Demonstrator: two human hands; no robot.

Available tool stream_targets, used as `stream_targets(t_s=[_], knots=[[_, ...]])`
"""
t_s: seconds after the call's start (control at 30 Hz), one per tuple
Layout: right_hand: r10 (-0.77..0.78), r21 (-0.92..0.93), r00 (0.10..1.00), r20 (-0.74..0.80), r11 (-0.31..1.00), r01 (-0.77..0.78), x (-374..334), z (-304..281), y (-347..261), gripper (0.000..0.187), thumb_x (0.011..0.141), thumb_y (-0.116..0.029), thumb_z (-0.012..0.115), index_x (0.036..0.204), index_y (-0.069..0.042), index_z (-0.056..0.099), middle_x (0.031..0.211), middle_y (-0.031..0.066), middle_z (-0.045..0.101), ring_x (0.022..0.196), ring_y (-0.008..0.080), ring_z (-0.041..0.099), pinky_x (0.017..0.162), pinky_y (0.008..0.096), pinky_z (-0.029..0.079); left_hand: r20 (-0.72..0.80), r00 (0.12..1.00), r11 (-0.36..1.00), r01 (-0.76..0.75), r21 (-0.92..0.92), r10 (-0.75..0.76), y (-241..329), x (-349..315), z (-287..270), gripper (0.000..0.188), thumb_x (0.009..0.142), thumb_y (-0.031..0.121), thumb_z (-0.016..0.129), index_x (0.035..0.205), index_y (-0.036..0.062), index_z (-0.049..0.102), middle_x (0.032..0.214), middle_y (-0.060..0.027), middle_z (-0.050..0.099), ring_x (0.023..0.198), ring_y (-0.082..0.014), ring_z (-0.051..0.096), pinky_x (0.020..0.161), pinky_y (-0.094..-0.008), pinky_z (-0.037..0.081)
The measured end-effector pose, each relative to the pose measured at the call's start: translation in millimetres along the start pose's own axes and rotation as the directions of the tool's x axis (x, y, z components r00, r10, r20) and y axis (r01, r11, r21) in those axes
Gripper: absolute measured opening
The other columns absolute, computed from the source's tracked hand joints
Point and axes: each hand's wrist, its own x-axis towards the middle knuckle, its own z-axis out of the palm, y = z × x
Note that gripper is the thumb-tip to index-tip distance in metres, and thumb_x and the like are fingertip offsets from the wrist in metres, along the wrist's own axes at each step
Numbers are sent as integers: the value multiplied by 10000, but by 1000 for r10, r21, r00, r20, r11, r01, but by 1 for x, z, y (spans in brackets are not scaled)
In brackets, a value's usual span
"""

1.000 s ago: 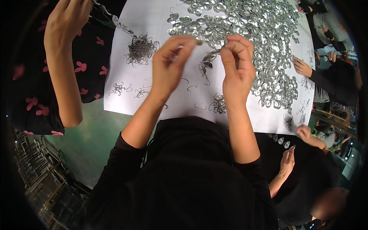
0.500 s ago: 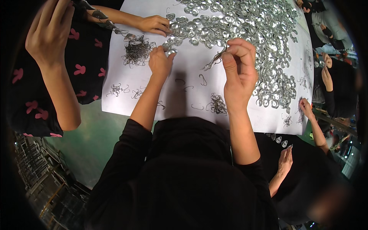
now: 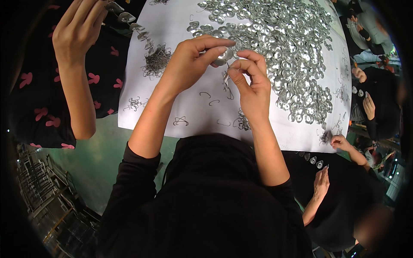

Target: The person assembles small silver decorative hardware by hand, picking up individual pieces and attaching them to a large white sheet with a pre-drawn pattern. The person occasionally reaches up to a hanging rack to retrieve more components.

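Between the thumb and fingers of my left hand [image 3: 187, 62] is a shiny stamped metal piece [image 3: 223, 57], rounded in shape. My right hand [image 3: 254, 88], close beside it, pinches a thin wire hook, whose tip meets the metal piece or lies just beside it; I cannot tell which. More metal and wire [image 3: 226, 81] hangs below my right fingertips, partly hidden by them. Both hands are over the white-covered table. Loose wire hooks [image 3: 180, 121] lie beneath and nearer to me, with a small heap of hooks [image 3: 244, 120] partly behind my right wrist.
A large spread of stamped metal pieces [image 3: 297, 47] covers the table's far and right side. A tangled heap of wire hooks [image 3: 157, 61] lies left of my left forearm. A co-worker's hand [image 3: 77, 38] holds up a chain of pieces at the left. Other co-workers' hands [image 3: 320, 182] are at the right.
My left hand has lifted a metal piece off the table and brought it right, to my right hand. My right hand has moved slightly left and nearer. One co-worker's hand has left the table at the left.
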Motion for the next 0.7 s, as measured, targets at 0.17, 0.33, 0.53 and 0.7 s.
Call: stream_targets(t_s=[0.17, 0.33, 0.53, 0.7], knots=[[-38, -82, 999, 4, 996, 38, -1, 3, -2, 85, 801, -117, 680, 850, -63, 637, 1115, 61, 507, 1056, 239, 493, 896, 338, 404, 40, 989, 964, -149, 222, 144, 16, -6, -1, 230, 885, 17, 556, 1095, 33, 649, 909, -37, 630, 697, -92, 546, 613, -221, 450], [2, -23, 1000, -18, 1000, -2, -4, 5, 2, 94, 800, -112, 679, 858, -59, 628, 1097, 66, 513, 1032, 241, 508, 867, 338, 418, 37, 980, 937, -195, 290, 193, 23, -9, 1, 247, 860, 0, 588, 1098, 36, 646, 874, -30, 626, 706, -85, 547, 635, -219, 468], [128, -267, 992, 3, 956, -123, -6, -18, 56, 107, 792, -131, 672, 881, -80, 639, 1004, 68, 580, 885, 236, 588, 725, 357, 463, -21, 993, 965, -111, 238, 119, 30, -13, -3, 313, 840, 5, 626, 1152, 30, 603, 832, -21, 618, 744, -75, 577, 705, -212, 500], [399, -747, 914, 73, 629, -215, -27, -17, 127, 121, 790, -196, 671, 866, -103, 648, 917, 82, 622, 744, 286, 635, 655, 396, 494, -71, 989, 984, -117, 134, 128, 27, -7, -1, 351, 760, 47, 701, 1103, 68, 625, 747, -20, 650, 669, -78, 564, 643, -222, 465]])
